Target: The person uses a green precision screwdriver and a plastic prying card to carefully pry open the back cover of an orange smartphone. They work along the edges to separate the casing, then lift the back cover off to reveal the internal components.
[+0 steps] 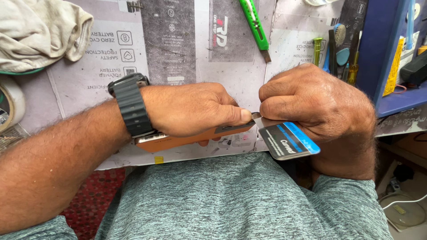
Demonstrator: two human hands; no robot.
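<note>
Left hand: the left hand (191, 109), wearing a dark wristwatch (130, 104), is curled around an orange phone (187, 138) and clamps it edge-up; the thumb lies flat along the upper edge, its tip pointing toward 3 o'clock.
Right hand: the right hand (318, 104) is closed, its fingers pressed together and pinching a thin clear strip (257, 116) right where the left thumb ends; the two hands nearly touch there.
Phone: held just above the near edge of the worktop (80, 84), in front of the person's body, long axis running from 8 o'clock to 2 o'clock; only the orange side and a dark band along the top show.
Card: a small black and blue packet (288, 140) hangs from under the right hand toward 5 o'clock, tilted; how it is gripped cannot be told.
Worktop cover: flattened grey printed cardboard lines the surface.
Cutter: a green utility knife (254, 22) lies at 12 o'clock from the hands, well apart from them.
Cloth: a crumpled pale rag (40, 29) sits at 10 o'clock, in the far corner.
Tape: a roll of tape (10, 104) shows at 9 o'clock, cut by the frame.
Tools: a brush and screwdrivers (338, 51) stand at 1 o'clock beside a blue shelf (382, 49).
Clothing: a grey-green shirt (240, 200) fills the near foreground.
</note>
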